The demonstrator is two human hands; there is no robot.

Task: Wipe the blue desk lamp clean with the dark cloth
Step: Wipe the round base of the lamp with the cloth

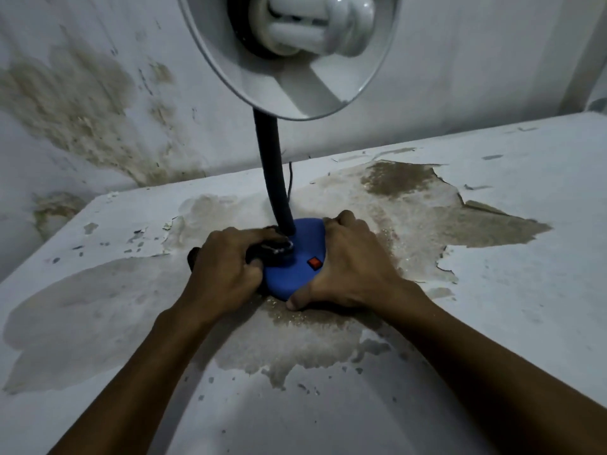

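Your left hand [226, 261] is curled around the dark cloth [272, 252], pressing it onto the left side of the lamp's blue base [295, 274], right at the foot of the dark neck [276, 178]; the cloth is bunched under your fingers, with a bit of it poking out past the hand on the left, and a pale smudge shows on its top fold near the neck.

Your right hand [351, 264] grips the right edge of the base; the fingers curl over its far rim and the thumb lies along the near edge, its tip touching the table [492, 224].

The lamp [295, 274] stands upright near the middle of the table, a little toward the wall [98, 77]; its base is flat on the surface; a small red switch [314, 263] sits on the top of the base, between your two hands and clear of both; the neck rises from the back of the base and bends toward you; the white shade [295, 77] hangs over the base, open side facing you, with a white spiral bulb [312, 21] inside it; a thin dark cord [290, 178] runs behind the neck toward the wall.

The table is white with large patches of peeled paint showing a brownish, grainy layer under and around the base; the wall behind is white with brown, flaking stains on the left.
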